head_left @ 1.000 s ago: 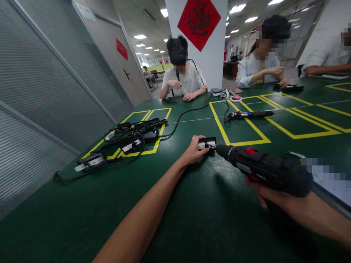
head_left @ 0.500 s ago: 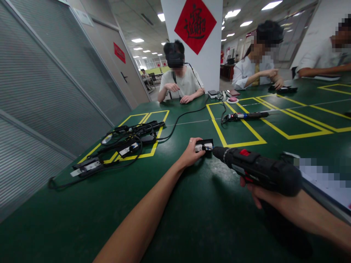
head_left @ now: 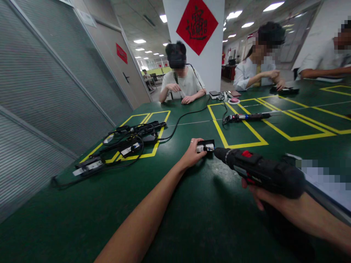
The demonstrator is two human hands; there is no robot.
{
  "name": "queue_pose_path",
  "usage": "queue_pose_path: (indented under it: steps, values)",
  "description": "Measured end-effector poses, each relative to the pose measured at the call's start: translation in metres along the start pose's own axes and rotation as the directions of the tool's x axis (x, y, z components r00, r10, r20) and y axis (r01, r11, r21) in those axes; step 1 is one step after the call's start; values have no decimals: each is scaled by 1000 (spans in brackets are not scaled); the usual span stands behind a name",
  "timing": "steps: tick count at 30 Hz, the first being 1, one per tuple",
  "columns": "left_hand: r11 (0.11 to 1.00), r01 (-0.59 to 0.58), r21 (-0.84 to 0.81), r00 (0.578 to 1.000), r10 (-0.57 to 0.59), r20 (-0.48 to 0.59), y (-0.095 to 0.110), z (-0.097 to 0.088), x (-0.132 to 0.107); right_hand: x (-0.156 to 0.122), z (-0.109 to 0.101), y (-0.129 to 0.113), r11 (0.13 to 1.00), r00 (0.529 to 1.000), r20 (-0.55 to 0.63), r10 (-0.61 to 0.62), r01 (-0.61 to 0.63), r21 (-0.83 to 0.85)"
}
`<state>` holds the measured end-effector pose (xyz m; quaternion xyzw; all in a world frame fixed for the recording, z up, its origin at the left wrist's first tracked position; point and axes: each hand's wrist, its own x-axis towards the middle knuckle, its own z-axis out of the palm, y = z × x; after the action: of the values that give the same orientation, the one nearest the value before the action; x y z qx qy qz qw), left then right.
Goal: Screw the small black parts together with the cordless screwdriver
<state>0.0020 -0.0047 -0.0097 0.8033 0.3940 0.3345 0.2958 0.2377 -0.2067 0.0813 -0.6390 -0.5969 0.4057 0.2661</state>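
My left hand [head_left: 193, 153] is closed around a small black box-shaped part with a white label [head_left: 202, 147], holding it on the green table [head_left: 181, 219]. In my right hand [head_left: 260, 191] is a black cordless drill [head_left: 263, 171] with red accents, gripped by its handle. Its chuck points left at the near end of the part, and the bit's tip appears to be at or very close to that end. Whether the bit touches a screw is too small to tell.
Black adapters and tangled cables [head_left: 137, 137] lie left within yellow tape. An electric screwdriver [head_left: 249, 117] rests in a taped box at right. Beside the drill sits a partly blurred tablet-like item [head_left: 326, 179]. Across the table, a person [head_left: 182, 82] and others work.
The whole view has shifted slightly, with everything appearing a little further right and down. Both hands keep their hold, and the drill stays lined up with the part.
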Motion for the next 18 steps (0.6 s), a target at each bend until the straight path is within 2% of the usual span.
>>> queue_pose_path:
  steps: [9,18]
  values:
    - [1000,-1,20,1000,1,-3,3,-1,0,2,-2,5,997,997,41,-73,73,-5]
    - [1000,6,-6,1000,-6,-12,2,0,0,2,-1,6,997,997,39,-73,73,11]
